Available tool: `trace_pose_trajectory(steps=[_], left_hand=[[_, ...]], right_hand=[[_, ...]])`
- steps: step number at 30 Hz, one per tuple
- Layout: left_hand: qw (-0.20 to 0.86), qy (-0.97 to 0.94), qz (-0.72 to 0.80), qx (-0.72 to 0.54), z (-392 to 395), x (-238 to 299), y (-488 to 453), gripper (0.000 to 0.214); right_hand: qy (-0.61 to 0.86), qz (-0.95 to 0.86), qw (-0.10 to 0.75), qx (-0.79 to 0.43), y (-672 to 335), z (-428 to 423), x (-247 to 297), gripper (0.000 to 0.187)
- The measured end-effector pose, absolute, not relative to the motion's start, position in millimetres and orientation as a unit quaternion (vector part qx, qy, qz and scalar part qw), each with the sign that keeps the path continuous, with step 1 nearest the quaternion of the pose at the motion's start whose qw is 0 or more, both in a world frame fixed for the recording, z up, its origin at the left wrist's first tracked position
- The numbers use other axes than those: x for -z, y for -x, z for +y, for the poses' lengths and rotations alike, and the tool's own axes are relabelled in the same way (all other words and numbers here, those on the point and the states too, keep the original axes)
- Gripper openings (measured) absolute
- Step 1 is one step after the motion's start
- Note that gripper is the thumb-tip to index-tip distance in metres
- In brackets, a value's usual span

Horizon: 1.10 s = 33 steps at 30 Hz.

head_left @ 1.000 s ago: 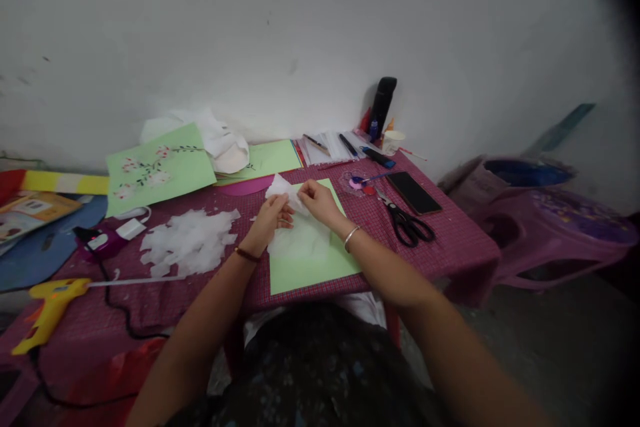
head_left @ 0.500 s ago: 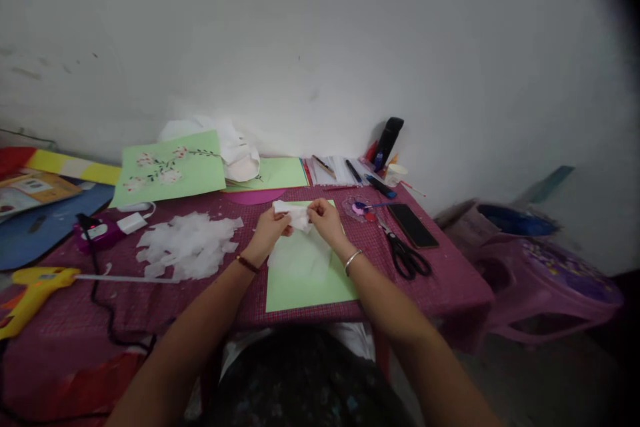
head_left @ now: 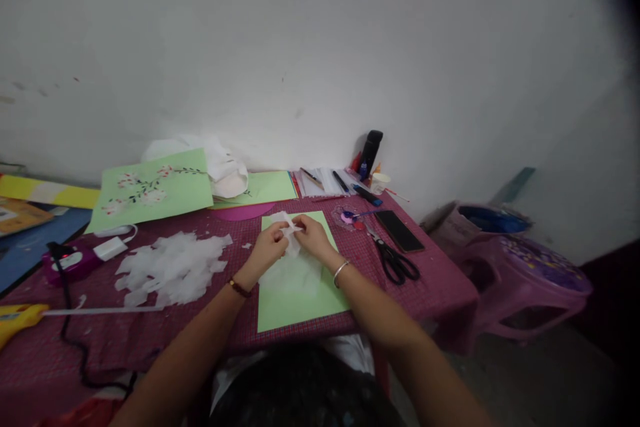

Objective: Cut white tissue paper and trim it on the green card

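Both of my hands meet over the far end of a light green card (head_left: 300,303) on the red table (head_left: 440,280). My left hand (head_left: 269,248) and my right hand (head_left: 309,235) are closed, pinching a small crumpled piece of white tissue paper (head_left: 289,227) between their fingertips. A thin white tissue layer lies on the green card under my wrists. A pile of cut white tissue pieces (head_left: 170,267) lies left of my left hand.
Black scissors (head_left: 393,260) and a black phone (head_left: 399,230) lie to the right. A green card with painted flowers (head_left: 153,190) leans at the back left. A yellow glue gun (head_left: 17,323), pens (head_left: 340,181), a cup and a purple plastic stool (head_left: 535,280) stand around.
My hands have squeezed the tissue piece into a smaller wad and drawn closer together. The camera view has shifted, so the table sits lower and further left.
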State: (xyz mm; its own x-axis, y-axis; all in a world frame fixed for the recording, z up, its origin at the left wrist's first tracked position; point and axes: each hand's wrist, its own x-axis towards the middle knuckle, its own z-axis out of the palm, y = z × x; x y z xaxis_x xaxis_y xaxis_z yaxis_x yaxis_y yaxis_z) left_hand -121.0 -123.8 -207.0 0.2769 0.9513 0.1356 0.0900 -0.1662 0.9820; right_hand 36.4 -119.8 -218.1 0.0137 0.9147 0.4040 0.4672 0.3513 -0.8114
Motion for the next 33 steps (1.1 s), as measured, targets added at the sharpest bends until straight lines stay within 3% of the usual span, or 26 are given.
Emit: trace_pose_trajectory(steps=[3, 10, 16, 25, 33], left_hand=[[0.484, -0.643, 0.401, -0.437, -124, 204, 122, 0.025], [0.467, -0.645, 0.410, -0.446, -119, 205, 124, 0.032], [0.458, -0.616, 0.431, -0.475, -120, 205, 124, 0.016], [0.545, -0.529, 0.399, -0.514, -115, 208, 127, 0.026], [0.586, -0.479, 0.314, -0.573, -122, 192, 119, 0.038]], right_hand=[[0.547, -0.640, 0.497, -0.211, -46, -115, 215, 0.013], [0.557, -0.632, 0.511, -0.172, -54, -111, 212, 0.011], [0.510, -0.701, 0.475, -0.150, -41, -129, 205, 0.010], [0.423, -0.784, 0.445, -0.089, -30, -144, 199, 0.025], [0.410, -0.766, 0.493, -0.047, -27, -144, 199, 0.030]])
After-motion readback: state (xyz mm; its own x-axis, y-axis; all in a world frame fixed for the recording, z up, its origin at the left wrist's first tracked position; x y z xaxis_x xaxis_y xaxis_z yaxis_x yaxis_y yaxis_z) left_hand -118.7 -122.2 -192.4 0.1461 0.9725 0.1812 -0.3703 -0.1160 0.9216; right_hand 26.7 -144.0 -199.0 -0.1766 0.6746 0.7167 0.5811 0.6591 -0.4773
